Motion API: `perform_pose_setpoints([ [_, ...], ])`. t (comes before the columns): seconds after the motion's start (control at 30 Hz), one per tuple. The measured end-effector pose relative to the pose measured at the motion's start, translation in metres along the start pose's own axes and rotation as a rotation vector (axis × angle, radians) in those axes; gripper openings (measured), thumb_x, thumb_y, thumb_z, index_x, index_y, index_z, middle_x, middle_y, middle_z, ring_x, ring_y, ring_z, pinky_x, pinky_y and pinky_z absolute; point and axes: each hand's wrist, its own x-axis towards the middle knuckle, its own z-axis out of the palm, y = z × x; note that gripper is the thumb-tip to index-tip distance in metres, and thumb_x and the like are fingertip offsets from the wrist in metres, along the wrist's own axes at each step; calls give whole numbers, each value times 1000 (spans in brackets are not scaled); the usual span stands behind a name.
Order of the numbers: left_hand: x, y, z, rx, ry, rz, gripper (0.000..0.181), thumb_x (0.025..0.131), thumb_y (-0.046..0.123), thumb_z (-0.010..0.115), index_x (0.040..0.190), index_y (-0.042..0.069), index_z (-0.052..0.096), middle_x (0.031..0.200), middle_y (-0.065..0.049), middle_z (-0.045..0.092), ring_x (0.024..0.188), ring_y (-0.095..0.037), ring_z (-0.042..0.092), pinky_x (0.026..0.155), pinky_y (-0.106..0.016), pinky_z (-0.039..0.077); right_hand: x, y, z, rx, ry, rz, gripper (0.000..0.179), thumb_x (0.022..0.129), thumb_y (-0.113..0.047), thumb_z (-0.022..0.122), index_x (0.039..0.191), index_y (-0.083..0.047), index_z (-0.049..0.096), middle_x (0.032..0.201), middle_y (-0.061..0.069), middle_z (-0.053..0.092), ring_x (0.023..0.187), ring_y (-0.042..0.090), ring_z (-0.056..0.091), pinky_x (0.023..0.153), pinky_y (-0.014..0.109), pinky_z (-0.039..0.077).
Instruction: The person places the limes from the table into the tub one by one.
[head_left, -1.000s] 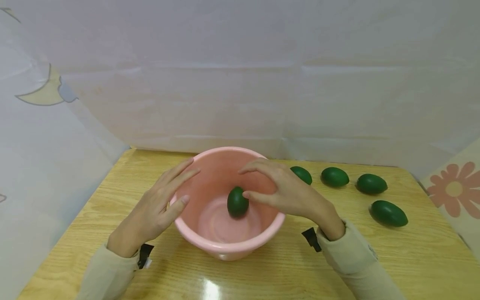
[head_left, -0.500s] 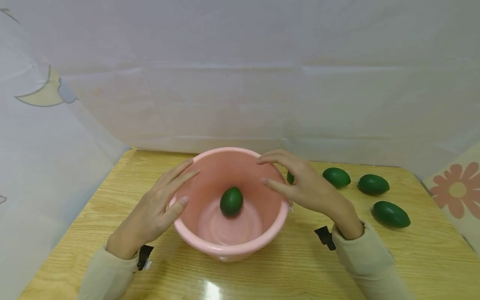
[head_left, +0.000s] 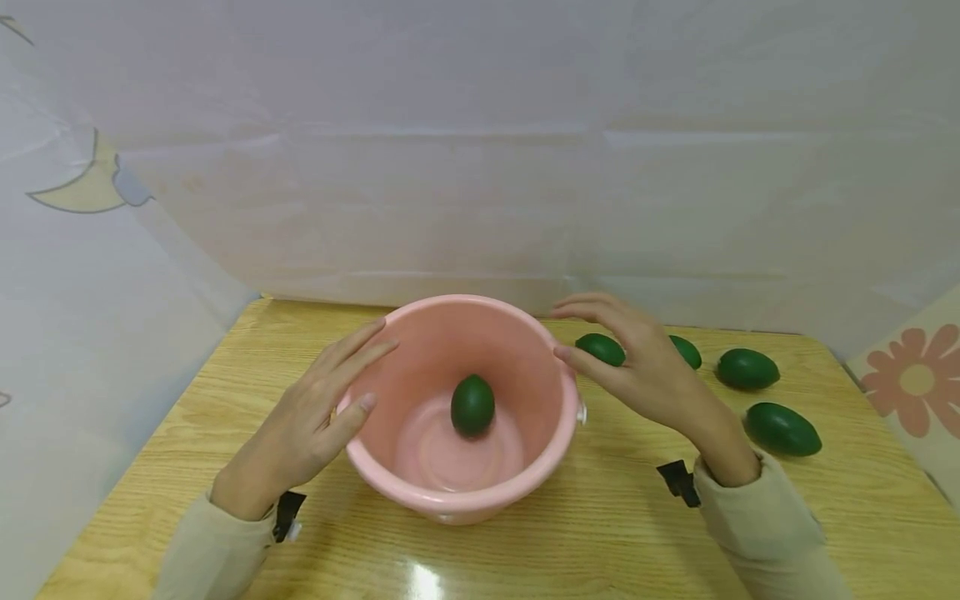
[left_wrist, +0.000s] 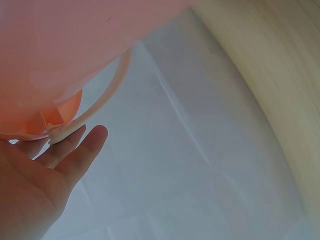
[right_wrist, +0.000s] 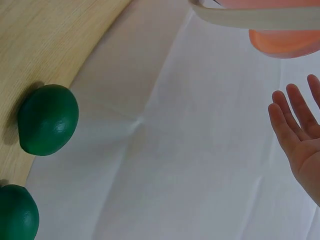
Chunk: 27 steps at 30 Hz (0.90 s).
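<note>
A pink bucket (head_left: pixel 457 497) stands upright on the wooden table. Inside it lies one dark green, lime-shaped fruit (head_left: pixel 472 407). My left hand (head_left: pixel 300 425) rests against the bucket's left rim with its fingers extended. In the left wrist view, the fingers (left_wrist: pixel 82 155) of that hand lie by the rim and the pale handle (left_wrist: pixel 107 95). My right hand (head_left: pixel 637 367) holds nothing; it hovers just right of the bucket's rim, fingers loosely bent. Behind its thumb shows a second green fruit (head_left: pixel 600 348), and the hand partly covers a third one (head_left: pixel 686 352).
Two more green fruits, one farther back (head_left: pixel 747 369) and one nearer (head_left: pixel 782 429), lie to the right on the wooden table (head_left: pixel 600 533). A pale sheet (head_left: pixel 465 167) hangs behind the table. The bucket's handle (right_wrist: pixel 265 19) crosses the top of the right wrist view.
My right hand has moved out of the bucket to the right, past the rim. The fruit in the bucket has rocked slightly. My left hand has stayed at the rim.
</note>
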Motion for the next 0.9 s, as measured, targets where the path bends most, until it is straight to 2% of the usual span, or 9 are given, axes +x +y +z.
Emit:
perform_pose_setpoints([
  [0.17, 0, -2, 1, 4, 4, 10, 53, 89, 19, 49, 141, 23, 37, 151, 2, 25, 138, -20, 26, 103, -53, 31, -4, 3, 0, -13, 60, 0, 46, 78, -13, 71, 122, -21, 56, 127, -1, 54, 122, 18, 47, 99, 40, 39],
  [0.37, 0, -2, 1, 6, 8, 14, 53, 89, 20, 49, 140, 23, 37, 151, 2, 25, 138, -19, 26, 103, -52, 31, -7, 7, 2, -42, 131, -24, 48, 74, -10, 74, 119, -17, 58, 125, 2, 56, 119, 20, 49, 98, 35, 39],
  [0.63, 0, -1, 1, 3, 7, 10, 54, 89, 21, 48, 141, 24, 36, 151, 3, 25, 138, -19, 25, 103, -53, 31, -17, 21, 6, -80, 99, 24, 52, 76, -11, 72, 125, -16, 54, 126, 4, 54, 110, 19, 52, 88, 36, 43],
  [0.9, 0, -2, 1, 5, 10, 21, 53, 89, 19, 48, 141, 23, 36, 151, 1, 26, 138, -22, 26, 102, -55, 31, -23, 35, 8, -76, 70, 83, 52, 77, -18, 72, 126, -18, 53, 127, 2, 53, 112, 21, 52, 89, 41, 44],
])
